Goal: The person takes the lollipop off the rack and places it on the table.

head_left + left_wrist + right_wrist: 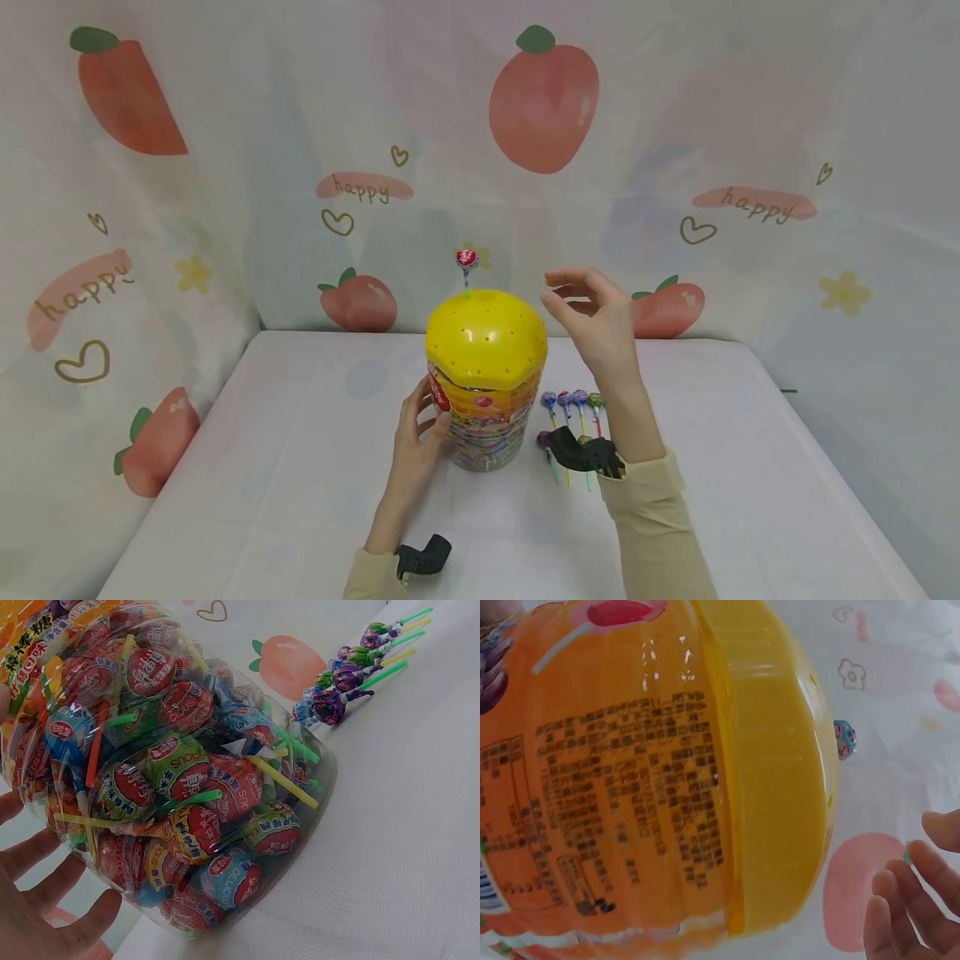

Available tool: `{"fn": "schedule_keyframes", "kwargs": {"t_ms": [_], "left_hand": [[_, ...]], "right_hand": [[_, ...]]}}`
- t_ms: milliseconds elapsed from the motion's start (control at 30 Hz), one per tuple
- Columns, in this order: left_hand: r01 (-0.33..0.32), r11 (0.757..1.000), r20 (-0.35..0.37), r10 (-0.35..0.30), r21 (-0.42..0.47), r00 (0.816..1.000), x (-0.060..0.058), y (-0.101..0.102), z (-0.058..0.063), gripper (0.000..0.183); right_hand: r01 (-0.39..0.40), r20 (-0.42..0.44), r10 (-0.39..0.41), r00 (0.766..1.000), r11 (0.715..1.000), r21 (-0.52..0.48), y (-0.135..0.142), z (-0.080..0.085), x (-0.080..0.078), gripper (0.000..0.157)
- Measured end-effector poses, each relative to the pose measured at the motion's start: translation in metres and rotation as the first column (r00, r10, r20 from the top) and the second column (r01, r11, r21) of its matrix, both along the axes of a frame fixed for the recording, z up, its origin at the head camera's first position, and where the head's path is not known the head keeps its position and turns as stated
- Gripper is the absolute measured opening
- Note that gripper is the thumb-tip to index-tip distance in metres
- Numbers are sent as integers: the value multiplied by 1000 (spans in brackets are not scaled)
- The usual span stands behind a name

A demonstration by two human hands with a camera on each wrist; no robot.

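A large clear jar packed with wrapped lollipops stands upright under a yellow lid dotted with small holes. One lollipop stands upright by its stick in the lid's back left part. My left hand rests against the jar's left side, fingers spread; in the left wrist view the left hand lies beside the clear wall. Right of the lid, my right hand hovers in the air with fingers loosely bent, holding nothing. In the right wrist view the right hand is apart from the lid.
Several loose lollipops lie in rows on the white tablecloth, right of the jar and partly hidden by the right wrist's black camera mount. Behind the table hangs a cloth backdrop printed with fruit and hearts.
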State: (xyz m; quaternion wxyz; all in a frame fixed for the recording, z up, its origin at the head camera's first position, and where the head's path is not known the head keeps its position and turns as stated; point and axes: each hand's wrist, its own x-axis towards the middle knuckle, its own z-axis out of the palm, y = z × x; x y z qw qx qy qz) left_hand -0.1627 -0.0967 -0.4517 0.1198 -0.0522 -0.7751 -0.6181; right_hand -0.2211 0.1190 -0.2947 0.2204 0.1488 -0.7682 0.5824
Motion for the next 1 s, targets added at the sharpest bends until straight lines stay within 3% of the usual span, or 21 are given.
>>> {"fn": "schedule_keyframes", "kwargs": {"t_ms": [533,1000], "left_hand": [[13,999,2,-13,31,1000,0,0,1,63],[18,999,-11,-18,38,1000,-1,-1,-1,64]], "right_hand": [[-92,-23,93,995,996,18,-36,19,-20,31],[-195,47,192,980,979,64,-60,19,-33,40]]}}
